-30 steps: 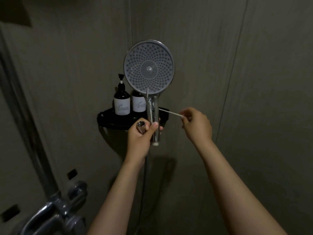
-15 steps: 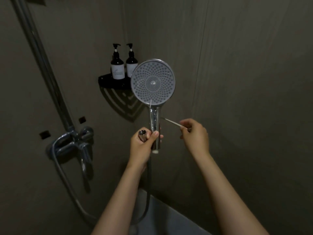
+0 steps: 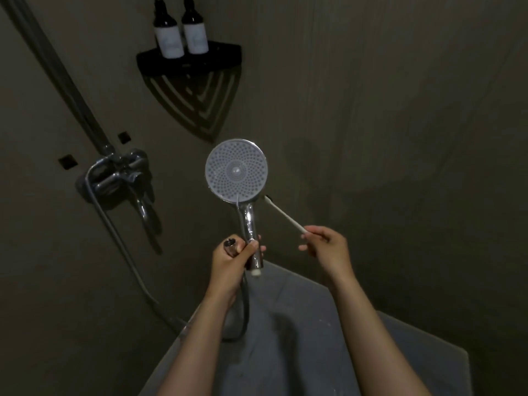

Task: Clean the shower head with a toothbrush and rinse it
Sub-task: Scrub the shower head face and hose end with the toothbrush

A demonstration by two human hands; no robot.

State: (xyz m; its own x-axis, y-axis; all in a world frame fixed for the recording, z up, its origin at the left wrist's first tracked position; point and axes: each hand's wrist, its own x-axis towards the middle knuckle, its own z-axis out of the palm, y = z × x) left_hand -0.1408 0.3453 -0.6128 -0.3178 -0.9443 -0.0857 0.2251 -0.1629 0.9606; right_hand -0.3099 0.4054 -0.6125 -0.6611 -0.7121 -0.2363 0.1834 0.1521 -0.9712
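Observation:
A round chrome shower head (image 3: 236, 170) with a grey nozzle face points toward me, upright on its shiny handle. My left hand (image 3: 232, 258) grips the lower handle together with the loose metal hose end (image 3: 230, 244). My right hand (image 3: 328, 247) pinches the end of a thin white toothbrush (image 3: 285, 215). Its brush tip sits just beside the lower right rim of the head; whether it touches the rim is unclear.
A chrome mixer tap (image 3: 118, 174) with a riser pipe is on the left wall, its hose (image 3: 128, 258) looping down. A black corner shelf (image 3: 188, 62) holds two dark pump bottles (image 3: 168, 35). Grey floor (image 3: 285, 352) lies below.
The view has tilted down, so shelf and tap sit higher in frame. The shower head has been lowered, and the toothbrush tip has swung up to the head's lower right rim.

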